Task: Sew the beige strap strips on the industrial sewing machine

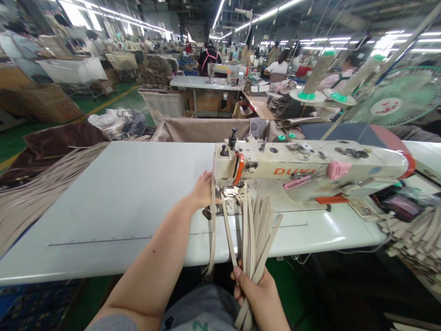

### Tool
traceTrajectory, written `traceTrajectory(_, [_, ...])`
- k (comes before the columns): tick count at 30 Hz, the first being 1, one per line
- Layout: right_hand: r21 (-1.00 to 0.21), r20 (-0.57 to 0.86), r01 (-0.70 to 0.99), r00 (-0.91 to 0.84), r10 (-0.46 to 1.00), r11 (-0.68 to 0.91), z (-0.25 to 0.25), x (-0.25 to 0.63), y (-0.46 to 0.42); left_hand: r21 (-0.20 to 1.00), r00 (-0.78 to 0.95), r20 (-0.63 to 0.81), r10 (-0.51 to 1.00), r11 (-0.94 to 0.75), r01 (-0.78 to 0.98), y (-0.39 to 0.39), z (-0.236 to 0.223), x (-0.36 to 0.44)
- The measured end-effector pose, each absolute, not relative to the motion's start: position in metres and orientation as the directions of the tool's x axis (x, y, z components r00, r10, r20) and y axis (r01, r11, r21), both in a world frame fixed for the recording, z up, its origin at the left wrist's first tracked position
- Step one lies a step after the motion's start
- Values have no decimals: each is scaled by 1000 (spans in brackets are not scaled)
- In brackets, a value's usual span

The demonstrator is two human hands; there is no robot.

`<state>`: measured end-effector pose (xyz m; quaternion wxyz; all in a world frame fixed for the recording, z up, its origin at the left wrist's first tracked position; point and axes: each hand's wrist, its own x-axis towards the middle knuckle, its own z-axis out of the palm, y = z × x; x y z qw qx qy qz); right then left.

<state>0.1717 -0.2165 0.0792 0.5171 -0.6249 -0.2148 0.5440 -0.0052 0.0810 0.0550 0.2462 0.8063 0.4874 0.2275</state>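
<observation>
A white sewing machine stands on a white table. My left hand rests on the table just left of the needle, fingers pressed on a beige strap that hangs over the front edge. My right hand, low near my lap, grips a bundle of beige straps that fan up toward the presser foot. One single strap runs from the needle area down to that hand.
Piles of beige straps lie at the table's left edge and at the right. Thread cones and a green fan stand behind the machine. Other workers and sewing stations fill the hall beyond.
</observation>
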Motion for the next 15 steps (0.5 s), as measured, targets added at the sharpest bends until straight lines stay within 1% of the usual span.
traceTrajectory(5, [-833,-520,-358,246,818,-422,89,177,-223,571,461,62,885,-410,711,77,61,-6])
traceTrajectory(9, [-805,-543,-429,255,800,-410,92,183,-232,549,460,32,887,-401,733,78,63,-4])
traceTrajectory(12, [-833,-526,-358,278,804,-422,87,191,-236,545,462,26,886,-400,736,78,63,-4])
traceTrajectory(15, [-844,-528,-262,248,813,-468,80,198,-239,546,469,3,883,-394,739,78,63,-5])
